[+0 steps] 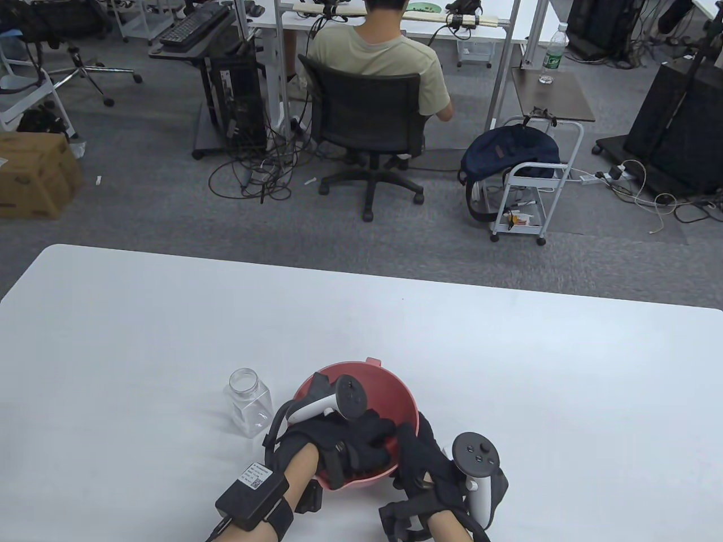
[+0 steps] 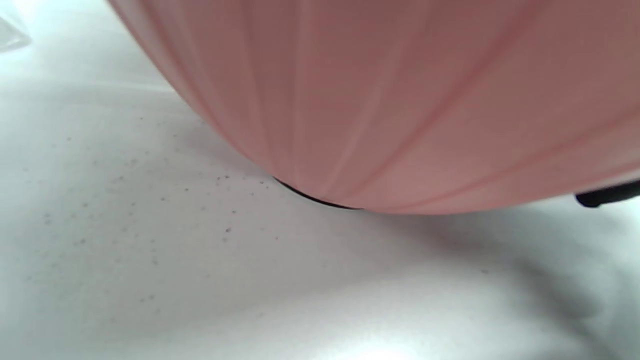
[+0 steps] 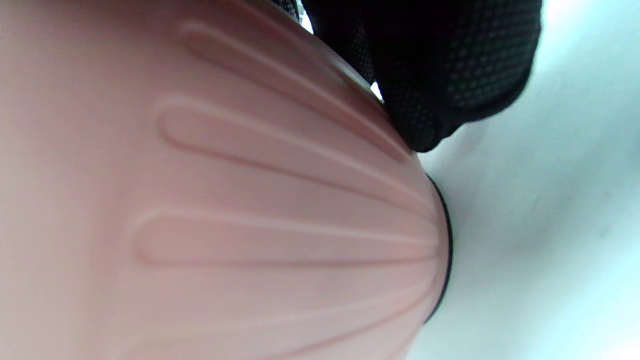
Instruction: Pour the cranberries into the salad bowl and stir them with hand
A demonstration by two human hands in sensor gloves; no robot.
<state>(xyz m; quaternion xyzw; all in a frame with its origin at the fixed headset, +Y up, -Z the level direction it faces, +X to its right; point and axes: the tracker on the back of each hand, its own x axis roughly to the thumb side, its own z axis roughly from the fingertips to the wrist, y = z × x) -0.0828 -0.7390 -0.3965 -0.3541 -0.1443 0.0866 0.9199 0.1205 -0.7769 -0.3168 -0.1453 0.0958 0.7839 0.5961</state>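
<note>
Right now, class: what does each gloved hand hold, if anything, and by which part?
The right hand holds the pink salad bowl by its near right rim. The left hand reaches inside the bowl; whether it holds anything cannot be told.

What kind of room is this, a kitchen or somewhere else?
Most likely an office or lab, not a kitchen: a person sits at a desk on an office chair, with a computer tower and loose cables on grey carpet.

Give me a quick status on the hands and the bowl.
Left hand down inside the salad bowl; finger pose unclear. Right hand grips the bowl's near rim. Clear jar upright, looks empty, left of bowl. Nothing in the way.
</note>
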